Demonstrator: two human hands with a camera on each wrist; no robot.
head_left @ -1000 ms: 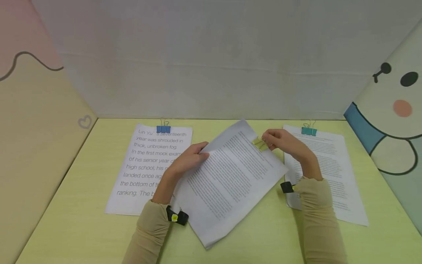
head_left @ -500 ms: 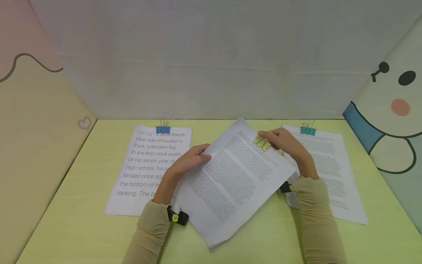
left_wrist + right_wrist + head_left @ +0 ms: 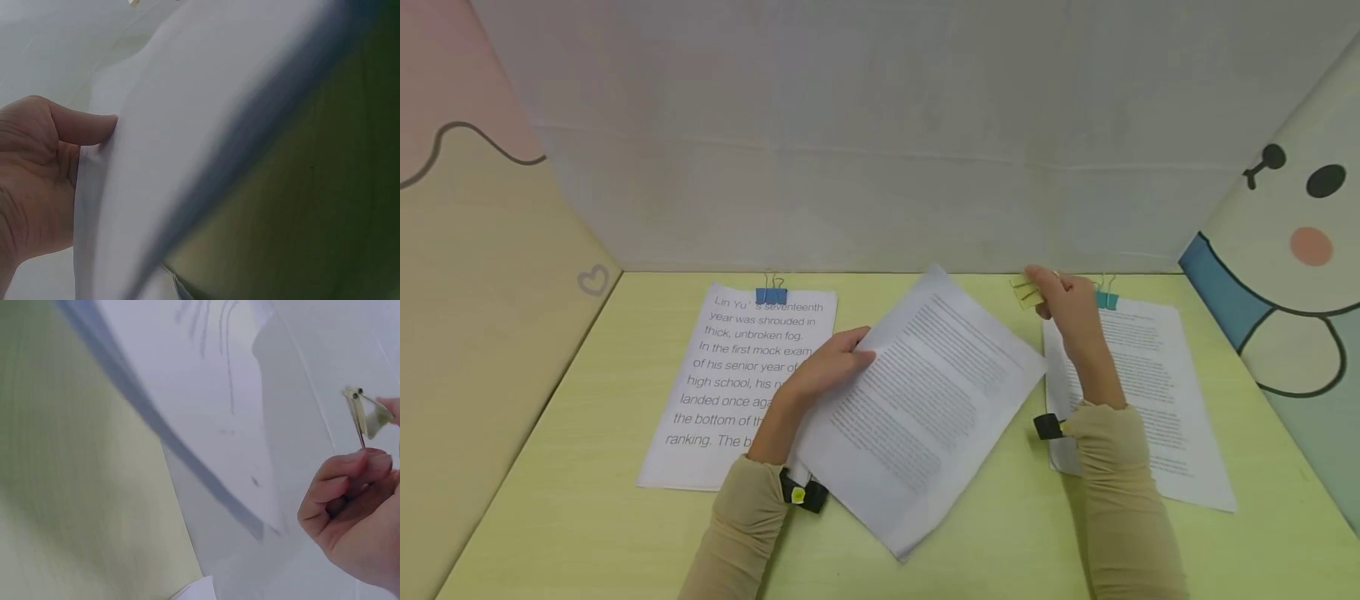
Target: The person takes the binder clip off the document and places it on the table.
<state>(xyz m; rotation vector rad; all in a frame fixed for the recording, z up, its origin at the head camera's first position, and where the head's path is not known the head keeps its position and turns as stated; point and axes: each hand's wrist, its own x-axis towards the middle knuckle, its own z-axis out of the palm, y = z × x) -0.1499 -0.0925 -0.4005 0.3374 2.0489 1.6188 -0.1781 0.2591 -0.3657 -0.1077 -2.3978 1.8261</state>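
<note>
My left hand (image 3: 831, 364) pinches the left edge of a tilted sheaf of printed paper (image 3: 917, 417), thumb on top, as the left wrist view also shows. The sheaf is raised over the middle of the table. Up and to the right of it, my right hand (image 3: 1066, 310) grips a yellow binder clip (image 3: 1026, 292), which is apart from the paper. In the right wrist view the binder clip (image 3: 362, 412) shows side-on, its wire handles between thumb and fingers.
On the left lies a large-print stack (image 3: 722, 392) with a blue binder clip (image 3: 771, 296). A second stack (image 3: 1150, 392) with a teal binder clip (image 3: 1107, 300) lies at right, partly under my right arm. A white backdrop (image 3: 880, 167) rises behind the yellow-green table (image 3: 985, 550).
The yellow binder clip has come off the sheaf's upper edge and moved up and right with my right hand. My left hand keeps its hold on the paper, nearly in place.
</note>
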